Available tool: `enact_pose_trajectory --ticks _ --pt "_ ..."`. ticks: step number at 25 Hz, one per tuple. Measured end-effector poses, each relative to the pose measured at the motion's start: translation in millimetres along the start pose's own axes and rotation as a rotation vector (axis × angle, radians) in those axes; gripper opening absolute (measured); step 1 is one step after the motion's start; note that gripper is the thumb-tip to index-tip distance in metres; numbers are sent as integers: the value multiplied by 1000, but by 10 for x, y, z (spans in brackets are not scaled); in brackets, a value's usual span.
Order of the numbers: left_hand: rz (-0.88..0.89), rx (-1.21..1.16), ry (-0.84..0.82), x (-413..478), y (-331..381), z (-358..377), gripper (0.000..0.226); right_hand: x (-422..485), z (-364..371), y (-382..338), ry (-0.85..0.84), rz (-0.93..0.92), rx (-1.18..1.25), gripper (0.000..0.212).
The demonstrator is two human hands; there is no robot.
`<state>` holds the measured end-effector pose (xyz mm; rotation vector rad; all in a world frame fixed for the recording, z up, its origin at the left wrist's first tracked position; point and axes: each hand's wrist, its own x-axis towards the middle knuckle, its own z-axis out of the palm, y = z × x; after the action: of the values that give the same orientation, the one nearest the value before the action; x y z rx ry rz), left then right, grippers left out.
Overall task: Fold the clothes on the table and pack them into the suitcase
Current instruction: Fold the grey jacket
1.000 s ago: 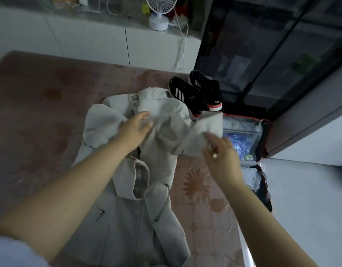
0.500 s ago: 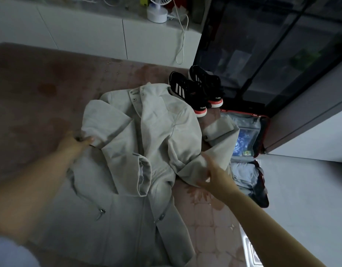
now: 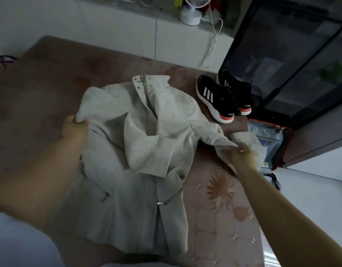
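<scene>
A pale grey-beige zip jacket [image 3: 139,170] lies front up on the brown patterned table [image 3: 41,89], collar toward the far side. One sleeve is folded across its chest. My left hand [image 3: 75,129] grips the jacket's left shoulder edge. My right hand [image 3: 241,157] pinches the other sleeve, which stretches out to the right toward the table edge. The open suitcase [image 3: 270,143], red-rimmed with a clear inner pocket, lies on the floor just past the table's right edge, partly hidden by the sleeve cuff.
A pair of black sneakers [image 3: 222,95] with white stripes stands on the table's far right corner, close to the jacket. A white cabinet with a small fan [image 3: 193,10] and its cord runs along the back. A dark glass cabinet [image 3: 293,60] stands at right.
My left hand went from the chest to the jacket's left shoulder edge and took hold. My right hand drew the right sleeve outward to the right. The view shifted right.
</scene>
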<state>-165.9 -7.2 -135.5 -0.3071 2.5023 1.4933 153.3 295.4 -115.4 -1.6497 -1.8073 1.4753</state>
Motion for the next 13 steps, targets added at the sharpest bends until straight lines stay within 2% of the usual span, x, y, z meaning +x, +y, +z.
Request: enact_pose_trajectory --ticks 1,2,4,5,7,10,13 --pt "-46 52 -76 76 -83 -76 44 -27 28 -72 -79 38 161 31" --pt "-86 75 -147 106 -146 -141 48 -75 72 -117 -127 34 157 38" --pt "-134 70 -249 47 -220 -238 54 -243 232 -157 -126 -80 -93 46" --pt "-136 96 -279 -20 -248 -273 56 -350 353 -194 -135 -179 -202 42" --pt "-100 181 -319 -139 -338 -308 53 -550 665 -271 -287 -274 -276 39" --pt "52 212 -227 -269 -420 -413 27 -735 1115 -336 -496 -88 -263 58" --pt "194 287 -105 -261 -442 -476 26 -841 1293 -513 -497 -178 -465 27"
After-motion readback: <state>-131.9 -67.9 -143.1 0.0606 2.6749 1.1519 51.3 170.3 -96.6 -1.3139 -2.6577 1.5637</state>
